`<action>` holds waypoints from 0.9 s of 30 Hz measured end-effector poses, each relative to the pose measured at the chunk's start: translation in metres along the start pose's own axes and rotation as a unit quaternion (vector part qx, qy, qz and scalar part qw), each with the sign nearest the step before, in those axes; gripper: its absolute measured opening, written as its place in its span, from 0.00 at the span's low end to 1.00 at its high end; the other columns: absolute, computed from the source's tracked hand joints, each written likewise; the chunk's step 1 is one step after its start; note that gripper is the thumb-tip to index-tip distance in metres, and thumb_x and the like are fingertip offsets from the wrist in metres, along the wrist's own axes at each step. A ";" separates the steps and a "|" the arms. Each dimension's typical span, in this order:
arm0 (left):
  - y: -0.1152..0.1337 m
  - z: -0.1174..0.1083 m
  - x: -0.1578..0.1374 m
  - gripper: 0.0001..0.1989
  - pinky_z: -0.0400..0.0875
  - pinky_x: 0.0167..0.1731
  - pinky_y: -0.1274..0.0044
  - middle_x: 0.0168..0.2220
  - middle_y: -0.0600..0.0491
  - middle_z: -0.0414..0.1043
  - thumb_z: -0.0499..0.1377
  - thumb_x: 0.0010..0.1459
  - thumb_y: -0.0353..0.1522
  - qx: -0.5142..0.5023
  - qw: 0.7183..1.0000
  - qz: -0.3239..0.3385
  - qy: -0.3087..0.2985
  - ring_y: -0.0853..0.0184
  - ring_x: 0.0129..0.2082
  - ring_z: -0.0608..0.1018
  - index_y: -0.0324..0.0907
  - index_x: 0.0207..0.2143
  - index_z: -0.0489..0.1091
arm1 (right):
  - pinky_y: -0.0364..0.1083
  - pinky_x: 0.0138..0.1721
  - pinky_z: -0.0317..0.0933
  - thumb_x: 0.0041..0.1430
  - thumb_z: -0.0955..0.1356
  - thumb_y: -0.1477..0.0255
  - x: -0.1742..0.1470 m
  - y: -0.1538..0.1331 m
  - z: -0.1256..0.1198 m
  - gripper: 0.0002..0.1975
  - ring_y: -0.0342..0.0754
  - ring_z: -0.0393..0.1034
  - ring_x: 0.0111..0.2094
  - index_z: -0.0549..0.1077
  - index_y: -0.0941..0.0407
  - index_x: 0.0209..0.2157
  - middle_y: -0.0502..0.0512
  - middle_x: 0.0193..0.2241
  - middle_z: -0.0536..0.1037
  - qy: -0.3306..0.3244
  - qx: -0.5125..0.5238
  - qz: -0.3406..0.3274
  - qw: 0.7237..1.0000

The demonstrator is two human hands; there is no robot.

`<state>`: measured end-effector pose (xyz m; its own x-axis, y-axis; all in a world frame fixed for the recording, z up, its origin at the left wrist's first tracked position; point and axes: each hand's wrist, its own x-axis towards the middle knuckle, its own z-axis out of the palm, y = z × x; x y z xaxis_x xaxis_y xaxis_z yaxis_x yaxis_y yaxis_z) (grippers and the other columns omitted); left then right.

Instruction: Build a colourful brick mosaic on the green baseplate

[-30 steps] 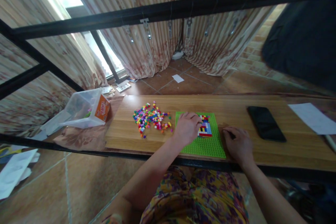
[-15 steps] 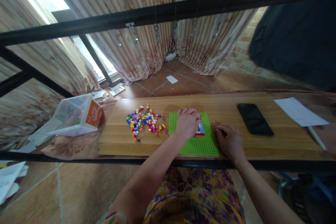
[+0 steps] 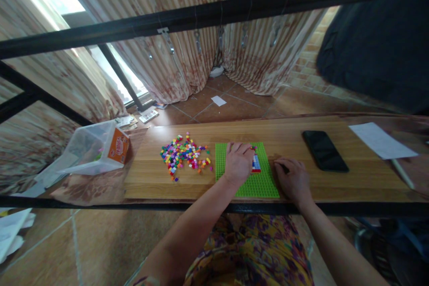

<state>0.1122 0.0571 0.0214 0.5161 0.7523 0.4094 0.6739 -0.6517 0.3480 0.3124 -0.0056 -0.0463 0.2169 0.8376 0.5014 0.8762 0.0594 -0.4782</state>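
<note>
Two hands by the green baseplate (image 3: pixel 258 187): left hand (image 3: pixel 238 163) is over its middle, fingers bent down at the small brick build (image 3: pixel 256 165); fingertips hidden, can't tell if they pinch a brick. Right hand (image 3: pixel 294 178) rests just right of the baseplate, loosely curled, can't tell if anything's inside. Build sits on the baseplate, partly covered by the left hand, red along its near edge. Should handle light and stiff, smooth plastic, hardly fragile but apt to pop apart; best hold looks low on opposite sides, or by the baseplate's rim. Build's visible right side runs near to far, roughly parallel to the baseplate's right edge; long axis can't be told, left part hidden. Loose bricks (image 3: pixel 184 154) lie left of the baseplate.
</note>
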 end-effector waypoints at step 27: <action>0.010 -0.018 -0.033 0.16 0.61 0.57 0.61 0.57 0.49 0.70 0.53 0.64 0.32 -0.031 0.998 -0.053 -0.001 0.58 0.55 0.68 0.44 0.54 0.67 | 0.56 0.45 0.63 0.61 0.62 0.62 -0.003 0.010 0.001 0.15 0.55 0.72 0.38 0.76 0.55 0.32 0.60 0.35 0.79 -0.008 -0.018 -0.027 0.999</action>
<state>0.0923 0.0239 0.0265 0.4444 0.8181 0.3651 0.6908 -0.5724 0.4418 0.3203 -0.0072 -0.0530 0.1627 0.8419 0.5145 0.9013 0.0854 -0.4248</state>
